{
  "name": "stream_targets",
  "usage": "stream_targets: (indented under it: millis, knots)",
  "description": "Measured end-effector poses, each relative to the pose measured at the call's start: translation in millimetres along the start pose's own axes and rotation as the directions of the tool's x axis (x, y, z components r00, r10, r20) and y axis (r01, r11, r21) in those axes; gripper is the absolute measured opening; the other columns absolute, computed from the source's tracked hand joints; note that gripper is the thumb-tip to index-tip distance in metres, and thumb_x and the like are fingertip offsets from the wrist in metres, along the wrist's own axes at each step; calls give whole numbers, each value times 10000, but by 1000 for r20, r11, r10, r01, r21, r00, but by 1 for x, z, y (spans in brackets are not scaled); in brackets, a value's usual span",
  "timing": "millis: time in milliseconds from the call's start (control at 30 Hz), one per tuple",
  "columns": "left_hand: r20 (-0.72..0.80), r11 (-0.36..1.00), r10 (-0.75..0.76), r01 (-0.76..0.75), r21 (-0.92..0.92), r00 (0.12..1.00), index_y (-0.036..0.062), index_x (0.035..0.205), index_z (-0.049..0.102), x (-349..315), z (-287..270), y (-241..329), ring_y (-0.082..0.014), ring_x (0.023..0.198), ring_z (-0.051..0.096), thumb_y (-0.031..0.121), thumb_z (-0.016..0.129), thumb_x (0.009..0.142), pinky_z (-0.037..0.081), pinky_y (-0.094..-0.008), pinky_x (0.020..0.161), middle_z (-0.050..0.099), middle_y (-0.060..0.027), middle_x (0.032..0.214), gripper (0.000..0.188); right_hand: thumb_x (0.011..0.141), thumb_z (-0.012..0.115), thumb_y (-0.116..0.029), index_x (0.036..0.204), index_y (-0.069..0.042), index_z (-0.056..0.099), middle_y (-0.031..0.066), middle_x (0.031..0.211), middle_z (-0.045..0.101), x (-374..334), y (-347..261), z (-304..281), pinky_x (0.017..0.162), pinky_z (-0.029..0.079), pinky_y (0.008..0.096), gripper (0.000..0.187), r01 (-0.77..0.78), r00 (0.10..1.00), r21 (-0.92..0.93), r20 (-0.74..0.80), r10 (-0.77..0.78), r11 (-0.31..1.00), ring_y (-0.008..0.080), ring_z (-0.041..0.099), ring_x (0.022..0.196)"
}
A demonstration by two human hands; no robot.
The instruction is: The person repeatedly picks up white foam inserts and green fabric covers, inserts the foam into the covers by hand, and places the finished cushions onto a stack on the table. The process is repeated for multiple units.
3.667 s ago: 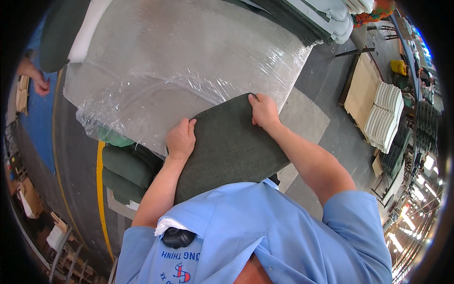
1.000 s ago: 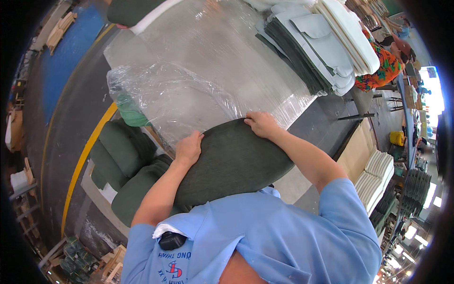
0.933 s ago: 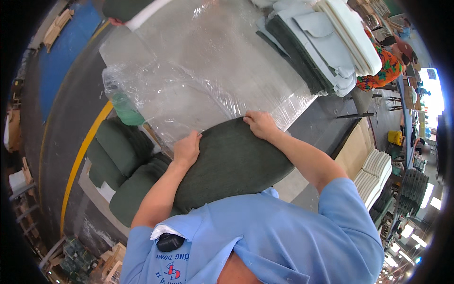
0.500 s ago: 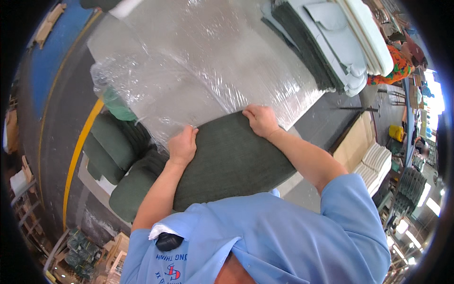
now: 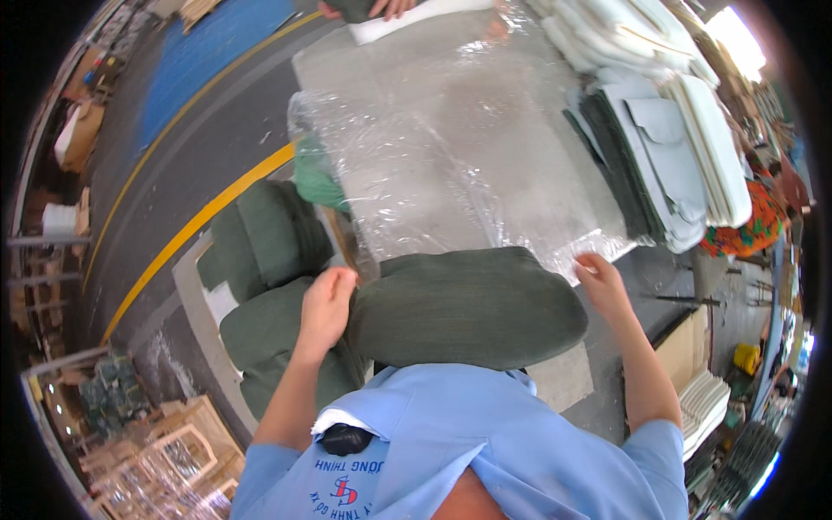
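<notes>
A dark green oval cushion (image 5: 468,308) lies across the near edge of the grey table (image 5: 563,386), right in front of my chest. My left hand (image 5: 325,303) grips the cushion's left end with curled fingers. My right hand (image 5: 601,282) is off the cushion, at its right end, and pinches the near edge of a clear plastic bag (image 5: 433,165). The bag lies crumpled and spread over the table beyond the cushion.
More green cushions (image 5: 269,238) are piled on a low pallet to my left, beside a yellow floor line (image 5: 199,225). A stack of grey and white panels (image 5: 667,147) fills the table's right side. Another person's hands (image 5: 390,7) work at the far end. Wooden frames (image 5: 173,451) stand lower left.
My right hand has left the cushion's top edge and moved right to the plastic bag's edge. The cushion now lies flatter and crosswise. My left hand stays at its left end.
</notes>
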State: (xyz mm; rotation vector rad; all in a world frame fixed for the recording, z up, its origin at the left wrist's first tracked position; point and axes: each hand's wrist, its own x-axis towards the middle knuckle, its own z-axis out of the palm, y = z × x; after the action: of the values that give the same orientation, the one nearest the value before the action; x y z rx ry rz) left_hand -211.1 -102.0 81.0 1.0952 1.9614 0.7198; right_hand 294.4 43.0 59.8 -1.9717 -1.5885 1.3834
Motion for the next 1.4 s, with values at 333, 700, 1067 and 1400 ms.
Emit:
stream_targets:
  millis: [333, 700, 1067, 1400]
  knots:
    - [278, 802, -514, 570, -180, 811, -98, 1584, 273, -61, 21, 24, -377, 991, 743, 391, 440, 1117, 623, -419, 710, 582, -350, 1329, 697, 1069, 610, -291, 1672, -71, 206, 178, 1395, 611, -60, -49, 19, 679, 615, 365, 758, -452, 854, 119, 346, 389, 884, 212, 680, 1063]
    - [381, 768, -624, 625, 140, 682, -109, 1495, 387, -14, 27, 2, -382, 1204, 649, 407, 423, 1132, 581, -450, 910, 568, -308, 1405, 632, 1082, 593, -225, 1572, 41, 330, 182, 1413, 581, -18, -10, 38, 1098, 454, 367, 616, -470, 840, 71, 343, 421, 880, 246, 581, 1256]
    - [302, 762, -647, 581, 287, 700, -167, 1273, 552, 26, 43, -15, -503, 1267, 592, 456, 397, 1117, 454, -492, 1066, 623, -401, 1281, 661, 1074, 597, -400, 1310, 87, 532, 195, 1204, 668, 15, 0, 45, 948, 525, 385, 545, -547, 776, -137, 288, 562, 826, 237, 645, 1082]
    - [328, 733, -679, 593, 333, 657, -182, 1267, 588, 50, 50, -22, -492, 1293, 580, 462, 380, 1113, 446, -489, 1084, 615, -404, 1301, 694, 1074, 553, -473, 1212, 143, 601, 284, 1159, 683, 37, 6, 51, 936, 517, 429, 632, -520, 770, -299, 242, 591, 800, 312, 674, 1078]
